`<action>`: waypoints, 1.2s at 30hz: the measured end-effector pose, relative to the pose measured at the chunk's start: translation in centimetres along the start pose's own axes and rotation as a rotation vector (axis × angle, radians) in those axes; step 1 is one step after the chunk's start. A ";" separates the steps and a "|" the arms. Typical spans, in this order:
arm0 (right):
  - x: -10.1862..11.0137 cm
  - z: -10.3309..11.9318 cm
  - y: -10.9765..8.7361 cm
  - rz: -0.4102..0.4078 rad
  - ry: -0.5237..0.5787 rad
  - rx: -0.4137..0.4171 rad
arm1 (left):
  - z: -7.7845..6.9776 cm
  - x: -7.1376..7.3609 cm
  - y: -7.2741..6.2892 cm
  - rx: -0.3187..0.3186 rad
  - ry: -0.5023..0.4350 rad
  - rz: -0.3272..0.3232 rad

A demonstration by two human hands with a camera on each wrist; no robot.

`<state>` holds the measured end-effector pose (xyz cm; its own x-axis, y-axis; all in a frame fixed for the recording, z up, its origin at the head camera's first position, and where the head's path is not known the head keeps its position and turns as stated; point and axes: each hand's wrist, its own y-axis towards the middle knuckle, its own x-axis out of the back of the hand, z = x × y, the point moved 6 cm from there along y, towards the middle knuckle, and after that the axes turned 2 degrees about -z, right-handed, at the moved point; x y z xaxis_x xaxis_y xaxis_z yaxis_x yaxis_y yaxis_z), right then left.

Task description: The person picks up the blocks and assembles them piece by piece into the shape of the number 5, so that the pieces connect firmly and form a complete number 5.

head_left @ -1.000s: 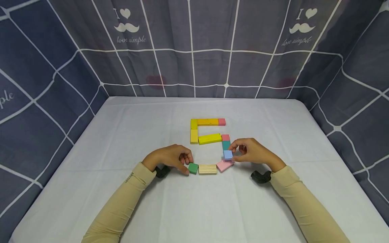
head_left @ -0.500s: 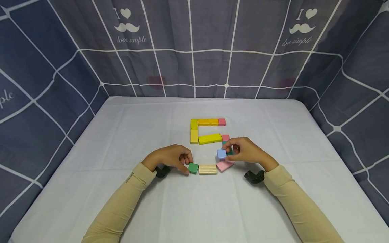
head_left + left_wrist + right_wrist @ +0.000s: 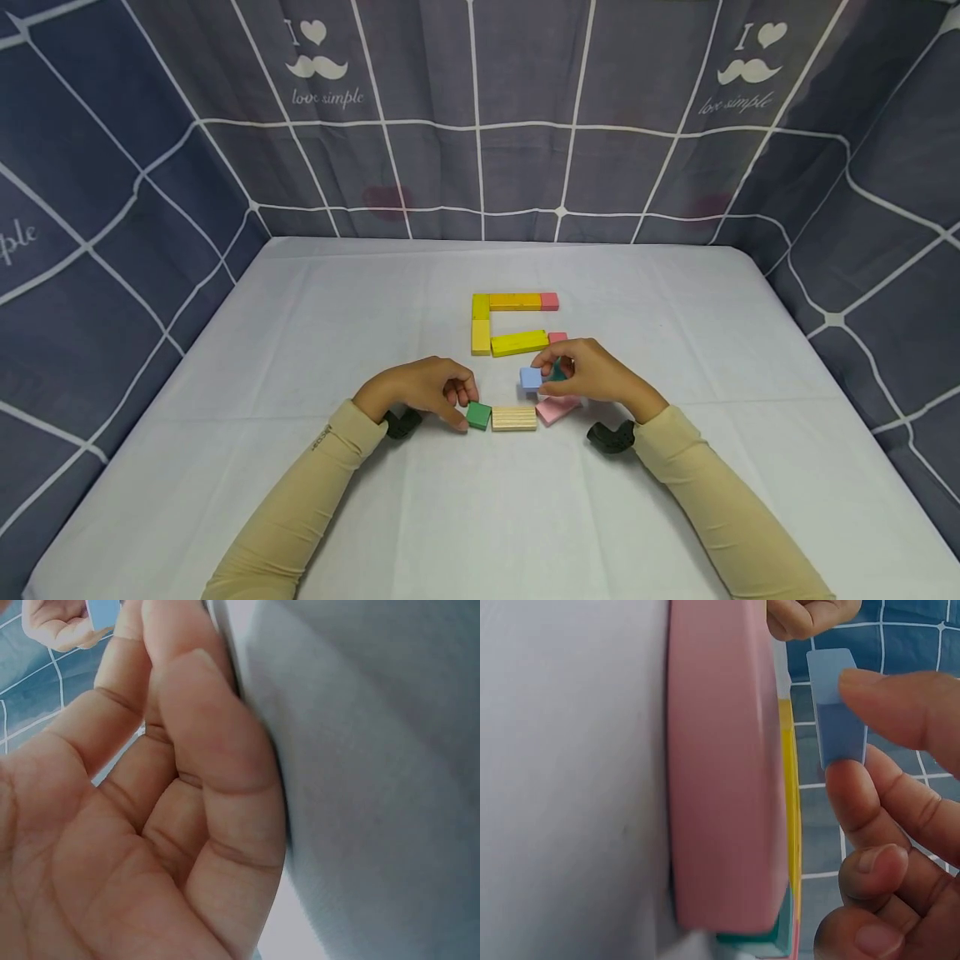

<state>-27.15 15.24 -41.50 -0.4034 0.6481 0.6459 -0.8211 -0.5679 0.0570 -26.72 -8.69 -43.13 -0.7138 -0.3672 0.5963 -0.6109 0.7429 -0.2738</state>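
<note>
My right hand (image 3: 600,377) pinches a light blue block (image 3: 531,380) between thumb and fingertips, raised off the table; the same blue block (image 3: 838,709) shows clearly in the right wrist view. Under and beside that hand lie a teal block (image 3: 558,372), partly covered, and a tilted pink block (image 3: 557,408). At the left, my left hand (image 3: 423,387) holds a green block (image 3: 478,416) at its left side with thumb and forefinger. The left wrist view shows curled fingers (image 3: 225,765) near the cloth, with the green block hidden. A ridged natural wood block (image 3: 514,418) lies between green and pink.
Farther back, yellow blocks (image 3: 481,336), an orange-yellow block (image 3: 514,302), a pink-red block (image 3: 550,302), a slanted yellow block (image 3: 519,342) and another pink-red block (image 3: 557,337) continue the outline. White cloth (image 3: 360,292) covers the table; dark checked curtains (image 3: 517,167) enclose it.
My right hand has carried the blue block leftward, from above the teal and pink blocks to the space left of them. My left hand has stayed at the green block.
</note>
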 end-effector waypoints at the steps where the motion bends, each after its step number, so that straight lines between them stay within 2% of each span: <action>1: -0.1 0.0 0.1 0.002 0.002 -0.006 | 0.0 0.0 0.0 -0.001 0.000 0.000; 30: -2.9 2.1 2.7 0.035 -0.017 0.016 | 0.4 0.1 0.2 0.017 0.005 0.013; 36: -3.3 2.1 3.2 0.043 -0.030 -0.009 | 0.6 0.1 0.3 0.016 0.003 0.012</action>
<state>-27.64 10.24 -41.84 -0.4260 0.6075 0.6704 -0.8070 -0.5902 0.0221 -27.15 -8.86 -43.56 -0.7203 -0.3567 0.5949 -0.6075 0.7383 -0.2929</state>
